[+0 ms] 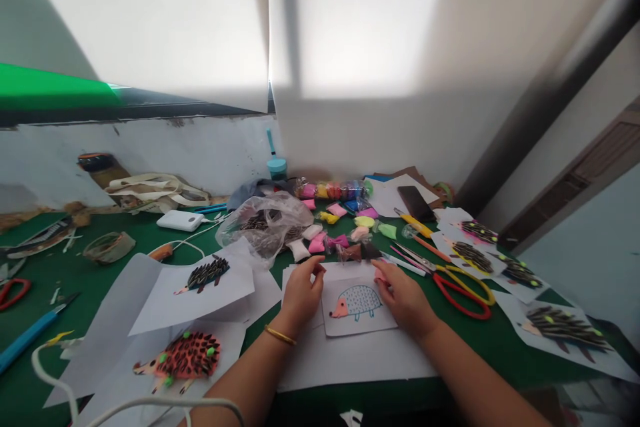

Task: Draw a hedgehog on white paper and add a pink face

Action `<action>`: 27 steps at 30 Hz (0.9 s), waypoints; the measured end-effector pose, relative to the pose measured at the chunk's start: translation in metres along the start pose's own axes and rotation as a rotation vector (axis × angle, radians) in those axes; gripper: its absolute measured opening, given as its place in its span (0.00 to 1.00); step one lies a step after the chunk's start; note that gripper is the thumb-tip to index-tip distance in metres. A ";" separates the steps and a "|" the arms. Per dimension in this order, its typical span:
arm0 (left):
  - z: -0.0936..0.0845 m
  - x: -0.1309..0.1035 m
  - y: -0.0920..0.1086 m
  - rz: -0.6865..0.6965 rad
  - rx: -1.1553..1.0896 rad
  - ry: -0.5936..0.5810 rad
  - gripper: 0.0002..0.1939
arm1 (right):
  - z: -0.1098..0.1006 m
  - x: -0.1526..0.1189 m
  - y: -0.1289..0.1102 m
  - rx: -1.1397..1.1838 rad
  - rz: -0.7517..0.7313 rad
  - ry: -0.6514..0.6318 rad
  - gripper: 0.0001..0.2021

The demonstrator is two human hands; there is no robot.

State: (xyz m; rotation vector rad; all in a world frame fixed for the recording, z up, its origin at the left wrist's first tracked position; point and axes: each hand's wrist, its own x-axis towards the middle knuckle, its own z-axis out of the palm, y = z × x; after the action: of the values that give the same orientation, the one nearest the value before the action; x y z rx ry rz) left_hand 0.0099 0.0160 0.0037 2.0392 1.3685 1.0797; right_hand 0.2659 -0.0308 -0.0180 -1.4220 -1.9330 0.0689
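Note:
A small card with a drawn hedgehog (360,301) lies on white sheets of paper (360,360) between my hands. The drawing has a blue outline with short marks on its back, and its face is filled in pink. My right hand (406,295) is at the card's right edge, its fingers closed on a small lump of pink clay (381,274). At the card's left edge my left hand (303,288) has curved fingers, thumb and forefinger slightly apart, with nothing visible between them. Small packets of coloured clay (337,240) lie just beyond both hands.
Red-and-yellow-handled scissors (463,290) and a white pen (410,265) lie right of my hand. A plastic bag of seeds (265,223) sits behind. Hedgehog pictures flank me, including a red one (187,357). A white cable (165,401) crosses at front left; a phone (416,203) lies at back.

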 end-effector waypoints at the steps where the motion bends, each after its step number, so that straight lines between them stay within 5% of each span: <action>1: 0.001 0.000 -0.001 -0.007 -0.007 -0.006 0.16 | 0.000 0.000 0.001 0.002 0.023 0.003 0.20; 27: 0.004 -0.001 -0.005 0.047 -0.098 -0.010 0.25 | 0.001 -0.002 0.008 0.018 0.129 0.001 0.20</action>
State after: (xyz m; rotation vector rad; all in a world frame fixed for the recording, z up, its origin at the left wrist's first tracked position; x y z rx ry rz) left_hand 0.0097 0.0173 -0.0024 2.0124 1.2441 1.1323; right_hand 0.2716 -0.0293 -0.0234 -1.5331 -1.8337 0.1460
